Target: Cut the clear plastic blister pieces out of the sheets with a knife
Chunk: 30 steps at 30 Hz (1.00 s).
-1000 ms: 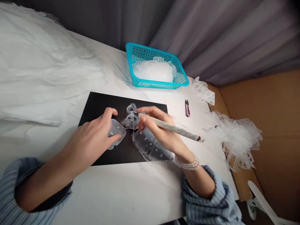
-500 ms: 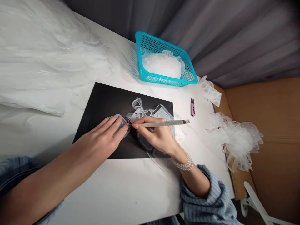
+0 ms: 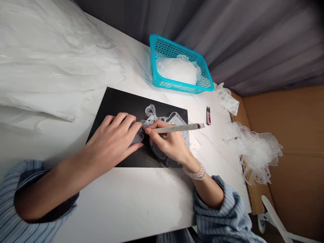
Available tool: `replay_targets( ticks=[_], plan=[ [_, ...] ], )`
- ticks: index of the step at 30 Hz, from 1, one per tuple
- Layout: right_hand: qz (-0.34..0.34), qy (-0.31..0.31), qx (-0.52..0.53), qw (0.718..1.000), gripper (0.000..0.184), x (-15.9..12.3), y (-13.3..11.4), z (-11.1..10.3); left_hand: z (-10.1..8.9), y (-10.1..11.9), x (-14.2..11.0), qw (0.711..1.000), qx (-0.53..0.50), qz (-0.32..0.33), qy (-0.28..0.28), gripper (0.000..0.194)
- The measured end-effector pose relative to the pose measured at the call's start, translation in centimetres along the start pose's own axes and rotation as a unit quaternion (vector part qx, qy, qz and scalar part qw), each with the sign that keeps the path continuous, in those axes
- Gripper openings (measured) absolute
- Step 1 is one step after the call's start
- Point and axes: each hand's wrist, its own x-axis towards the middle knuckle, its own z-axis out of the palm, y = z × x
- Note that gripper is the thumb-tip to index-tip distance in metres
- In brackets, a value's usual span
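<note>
My left hand [image 3: 115, 135] arches over a sheer white fabric piece [image 3: 137, 138] on a black board [image 3: 126, 98]. Its fingers are bent but apart, with the thumb out to the side; the hand covers much of the piece. In my right hand [image 3: 168, 140] is a slim pen-like tool [image 3: 177, 128] wrapped in whitish material, held in a pinch. The tool's tip is hidden by my fingers, close to the fabric's right edge. Beyond and under my right hand lie cut sheer fabric strips [image 3: 151, 111] and a sheet with cut-out shapes.
A turquoise basket [image 3: 182, 88] holds white fabric pieces [image 3: 174, 70]. Pink thread snips [image 3: 208, 116] lie to the right. Sheer scraps rest at the far right [image 3: 227, 98] and over a cardboard box [image 3: 260, 152]. White tulle [image 3: 50, 60] covers the table's left side.
My left hand has gone from lying flat to arched, with its thumb now out to the side. The right hand has shifted slightly up, still holding the tool.
</note>
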Motion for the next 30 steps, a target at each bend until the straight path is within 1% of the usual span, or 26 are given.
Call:
replay_targets(
  ticks=[3,9,13,16,19,21,23,25,30],
  plan=[
    [-0.011,-0.011,-0.022,1.0,0.023,0.1,0.0,0.1,0.0,-0.1,0.1,1.0,-0.005,-0.006,-0.004,0.029],
    [-0.021,-0.008,-0.049,0.999,0.022,0.3,-0.3,0.3,0.0,-0.1,-0.4,1.0,-0.012,0.008,0.007,0.036],
    [-0.023,-0.015,-0.068,0.997,0.02,0.3,-0.5,0.2,0.1,-0.1,-0.5,1.0,-0.011,0.013,0.014,0.029],
    [-0.027,-0.022,-0.072,0.997,0.019,0.3,-0.6,0.1,0.5,-0.1,-0.8,0.999,-0.003,0.029,0.032,0.027],
    [-0.031,-0.037,-0.075,0.996,0.018,0.3,-0.7,0.0,1.0,0.0,-1.4,0.998,0.013,0.045,0.05,0.032],
    [-0.041,-0.048,-0.075,0.995,0.017,0.4,-0.9,-0.2,1.2,0.1,-1.7,0.998,0.009,0.043,0.034,0.035],
    [-0.057,-0.058,-0.078,0.994,0.017,0.4,-1.0,-0.4,1.2,0.3,-1.9,0.999,-0.006,0.036,0.0,0.039],
    [-0.071,-0.068,-0.087,0.991,0.018,0.4,-0.9,-0.7,1.2,0.4,-2.1,0.999,-0.017,0.028,-0.02,0.042],
    [-0.09,-0.084,-0.089,0.988,0.016,-0.1,-0.1,-1.5,1.3,0.6,-2.4,1.0,-0.018,0.016,-0.018,0.043]
  ],
)
